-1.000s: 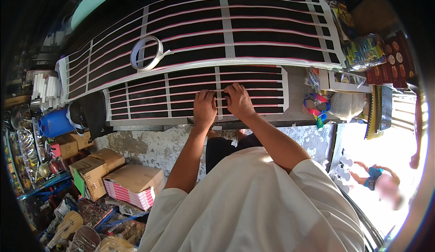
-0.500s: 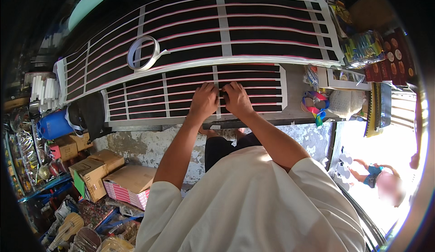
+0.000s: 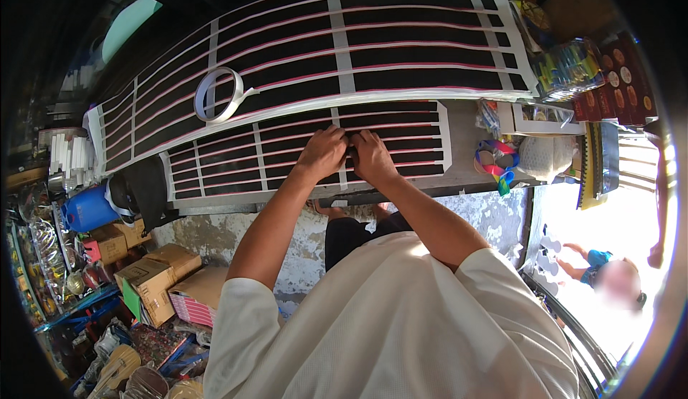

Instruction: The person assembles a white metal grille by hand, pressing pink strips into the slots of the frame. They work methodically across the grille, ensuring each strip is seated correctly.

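Along a grey bench (image 3: pixel 462 137), set against a wall (image 3: pixel 218 238) of flaking pale paint, a larger striped panel (image 3: pixel 287 37) took up the far side, a white roll of tape (image 3: pixel 236 101) standing near its front edge. Toward the bench's right end lay a rainbow ribbon (image 3: pixel 504 178); a blue container (image 3: pixel 89 207) and cardboard boxes (image 3: pixel 154 277) crowded the left, while another person (image 3: pixel 600 273) was out in the glare at the right. The smaller striped panel (image 3: pixel 229 159) lay flat on the near part of the bench, black, crossed lengthwise by thin white bands edged in pink, with wider greyish strips running across them and a white border at its right end. Over it, the left hand (image 3: pixel 325 149) and right hand (image 3: pixel 370 154) nearly met, fingers curled; whether they pinched anything could not be told.
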The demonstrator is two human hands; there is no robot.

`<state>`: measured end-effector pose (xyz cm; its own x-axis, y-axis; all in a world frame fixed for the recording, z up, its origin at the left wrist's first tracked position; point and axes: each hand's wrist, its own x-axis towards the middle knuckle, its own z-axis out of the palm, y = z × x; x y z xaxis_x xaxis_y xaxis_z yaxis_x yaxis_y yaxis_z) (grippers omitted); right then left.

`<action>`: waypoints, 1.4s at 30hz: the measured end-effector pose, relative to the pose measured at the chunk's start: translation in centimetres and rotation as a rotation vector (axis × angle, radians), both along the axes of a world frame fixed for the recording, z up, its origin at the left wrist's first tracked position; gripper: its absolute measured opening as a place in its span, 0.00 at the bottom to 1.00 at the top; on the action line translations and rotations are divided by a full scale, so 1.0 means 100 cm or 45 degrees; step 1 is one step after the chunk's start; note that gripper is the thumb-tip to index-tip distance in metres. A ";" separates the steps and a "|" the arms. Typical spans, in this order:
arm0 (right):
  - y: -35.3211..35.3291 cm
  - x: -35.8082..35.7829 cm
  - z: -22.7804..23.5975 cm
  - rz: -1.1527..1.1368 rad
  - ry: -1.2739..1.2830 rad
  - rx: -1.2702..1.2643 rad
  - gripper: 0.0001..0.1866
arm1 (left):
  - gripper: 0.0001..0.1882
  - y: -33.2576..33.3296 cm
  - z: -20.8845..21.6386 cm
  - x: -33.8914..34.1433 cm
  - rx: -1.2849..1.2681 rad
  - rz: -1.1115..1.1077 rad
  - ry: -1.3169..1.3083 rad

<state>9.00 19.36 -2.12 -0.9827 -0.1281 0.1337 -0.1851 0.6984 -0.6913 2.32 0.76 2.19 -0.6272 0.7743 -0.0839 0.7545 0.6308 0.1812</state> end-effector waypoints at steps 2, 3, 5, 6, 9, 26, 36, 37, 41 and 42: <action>0.000 0.000 -0.001 0.006 0.023 -0.012 0.16 | 0.15 0.001 -0.001 0.000 -0.002 -0.001 -0.009; 0.000 -0.001 -0.001 0.011 -0.017 0.005 0.16 | 0.15 0.000 -0.001 0.000 0.004 -0.004 -0.018; 0.000 -0.001 -0.001 0.004 0.017 -0.017 0.16 | 0.15 -0.002 0.001 -0.002 0.013 -0.007 -0.038; 0.000 -0.001 -0.001 0.002 -0.004 -0.018 0.16 | 0.15 -0.004 0.003 -0.001 0.015 -0.002 -0.042; 0.001 -0.002 -0.002 0.013 0.034 -0.020 0.16 | 0.15 -0.007 0.006 -0.002 0.024 0.038 -0.075; 0.000 0.000 -0.009 0.015 0.027 -0.027 0.17 | 0.14 -0.003 0.008 -0.003 -0.066 -0.040 0.076; -0.002 0.000 -0.004 0.000 -0.025 0.027 0.20 | 0.12 0.005 0.003 -0.001 0.003 -0.030 0.060; -0.003 0.000 -0.004 0.001 -0.073 0.047 0.20 | 0.12 0.005 0.003 -0.001 0.001 -0.027 0.059; 0.004 -0.006 -0.003 0.006 0.025 -0.081 0.16 | 0.12 -0.002 0.001 0.000 0.092 0.068 -0.087; 0.011 -0.007 -0.003 0.003 0.041 -0.175 0.15 | 0.11 -0.006 0.000 0.002 0.150 0.106 -0.147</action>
<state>8.32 20.50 -2.43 -0.9774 -0.1090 0.1814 -0.2103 0.5970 -0.7742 2.55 0.18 2.20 -0.6808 0.7291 -0.0709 0.6706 0.6593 0.3400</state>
